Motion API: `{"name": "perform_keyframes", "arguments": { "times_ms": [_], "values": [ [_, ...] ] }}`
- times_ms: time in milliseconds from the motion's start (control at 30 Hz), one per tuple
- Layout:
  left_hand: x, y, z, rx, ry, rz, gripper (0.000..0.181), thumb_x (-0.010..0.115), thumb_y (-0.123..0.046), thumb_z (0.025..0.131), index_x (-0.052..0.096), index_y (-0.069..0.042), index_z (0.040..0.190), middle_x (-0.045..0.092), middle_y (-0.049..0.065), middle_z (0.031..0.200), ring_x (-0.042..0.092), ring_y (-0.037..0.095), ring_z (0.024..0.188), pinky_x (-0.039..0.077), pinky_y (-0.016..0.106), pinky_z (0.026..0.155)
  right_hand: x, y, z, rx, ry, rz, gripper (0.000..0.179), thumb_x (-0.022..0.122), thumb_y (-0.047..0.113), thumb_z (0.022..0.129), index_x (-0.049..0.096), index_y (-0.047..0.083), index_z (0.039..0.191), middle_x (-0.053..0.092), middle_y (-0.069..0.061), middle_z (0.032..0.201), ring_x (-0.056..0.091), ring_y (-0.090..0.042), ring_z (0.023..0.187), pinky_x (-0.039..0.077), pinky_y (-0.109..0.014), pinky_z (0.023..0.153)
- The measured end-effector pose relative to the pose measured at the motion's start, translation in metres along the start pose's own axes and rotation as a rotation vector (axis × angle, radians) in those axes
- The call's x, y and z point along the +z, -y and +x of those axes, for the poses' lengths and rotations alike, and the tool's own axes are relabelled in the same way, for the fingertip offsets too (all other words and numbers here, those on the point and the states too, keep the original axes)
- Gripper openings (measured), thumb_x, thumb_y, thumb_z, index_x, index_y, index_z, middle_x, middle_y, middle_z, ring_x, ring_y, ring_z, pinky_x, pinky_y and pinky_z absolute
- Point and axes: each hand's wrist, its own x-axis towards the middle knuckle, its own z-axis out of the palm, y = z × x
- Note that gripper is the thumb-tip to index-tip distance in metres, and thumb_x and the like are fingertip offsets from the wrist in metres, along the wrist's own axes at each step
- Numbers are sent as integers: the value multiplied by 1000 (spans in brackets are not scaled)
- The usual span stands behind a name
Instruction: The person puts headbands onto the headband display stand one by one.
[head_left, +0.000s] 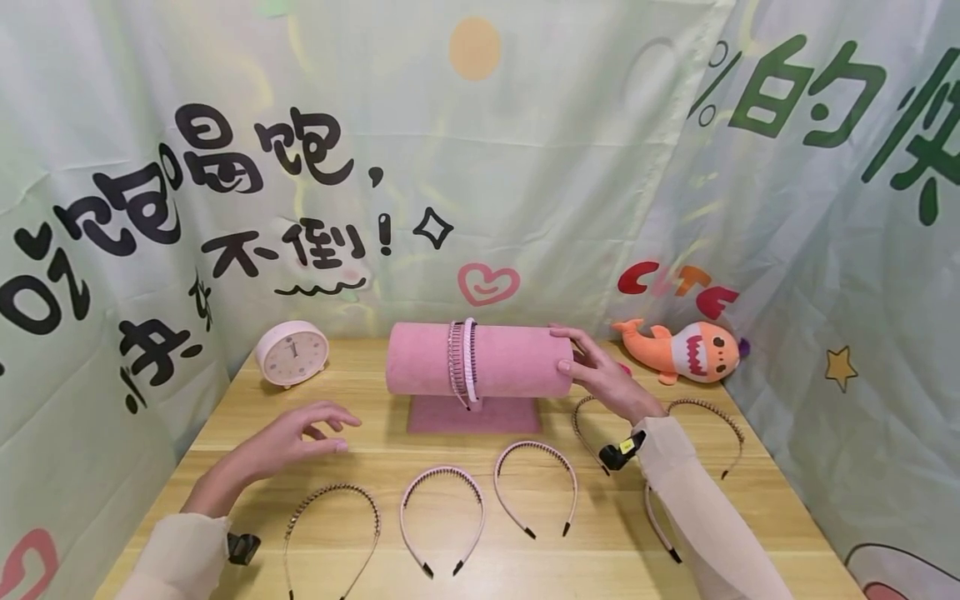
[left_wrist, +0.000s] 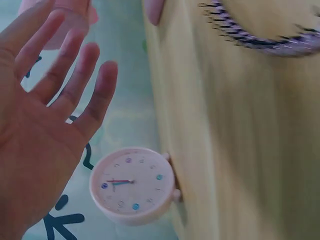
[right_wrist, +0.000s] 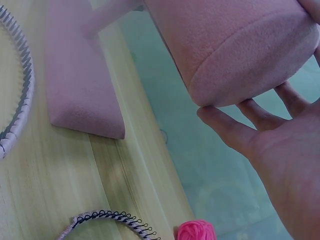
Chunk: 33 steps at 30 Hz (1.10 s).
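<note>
A pink plush headband stand [head_left: 517, 358] with a horizontal roll stands at the back middle of the table. Two headbands [head_left: 470, 358], one pale and one brownish, sit side by side around its roll. At the roll's right end my right hand [head_left: 603, 379] holds the rim, thumb at the front and fingers over the top and back. The right wrist view shows fingertips [right_wrist: 207, 114] against the edge of the round end [right_wrist: 260, 60]. My left hand [head_left: 300, 437] hovers over the table's left side, fingers relaxed, holding nothing. Below it lies a beaded headband [head_left: 337, 489].
Two pink headbands [head_left: 442, 471] [head_left: 536, 446] lie at the front middle; more headbands [head_left: 708, 404] lie around my right forearm. A pink alarm clock [head_left: 292, 354] stands back left, an orange plush shark [head_left: 675, 350] back right. A bright pink bundle [right_wrist: 196, 231] lies near the back edge.
</note>
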Motion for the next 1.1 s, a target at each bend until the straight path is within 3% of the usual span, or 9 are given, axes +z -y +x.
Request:
{"name": "perform_keyframes", "arguments": {
  "times_ms": [200, 367, 567, 967, 1100],
  "values": [
    [10, 13, -17, -18, 94, -77, 31, 77, -22, 103, 74, -14, 133, 73, 10, 129, 66, 15, 111, 60, 26, 90, 1, 1, 0, 7, -2, 2, 50, 55, 11, 114, 42, 25, 160, 6, -7, 184, 25, -33, 162, 54, -27, 110],
    [19, 24, -27, 19, 174, -119, 29, 75, -20, 104, 75, -8, 130, 73, 12, 127, 67, 11, 110, 59, 23, 90, 2, 2, 0, 4, -4, 4, 50, 55, 11, 113, 42, 24, 160, 7, -8, 184, 21, -38, 163, 54, -27, 110],
    [25, 34, -37, 13, 245, -136, 26, 76, -19, 103, 77, -16, 129, 74, 6, 125, 64, 3, 106, 57, 23, 89, 1, 0, 1, 2, -3, 4, 50, 55, 10, 113, 42, 24, 160, 8, -6, 184, 20, -39, 163, 55, -28, 110],
    [35, 36, -33, -99, 213, -92, 22, 75, -20, 104, 76, -15, 126, 77, 1, 118, 65, 1, 101, 58, 22, 85, 0, -1, 1, -7, 0, 7, 50, 55, 10, 113, 43, 25, 159, 7, -8, 184, 19, -40, 164, 55, -28, 110],
    [33, 35, -33, -96, 200, -52, 21, 74, -20, 105, 78, -15, 124, 76, -1, 116, 63, -1, 99, 57, 22, 84, 0, -1, 1, -12, 3, 5, 50, 54, 9, 113, 43, 25, 160, 6, -9, 184, 18, -41, 164, 54, -28, 110]
  ]
}}
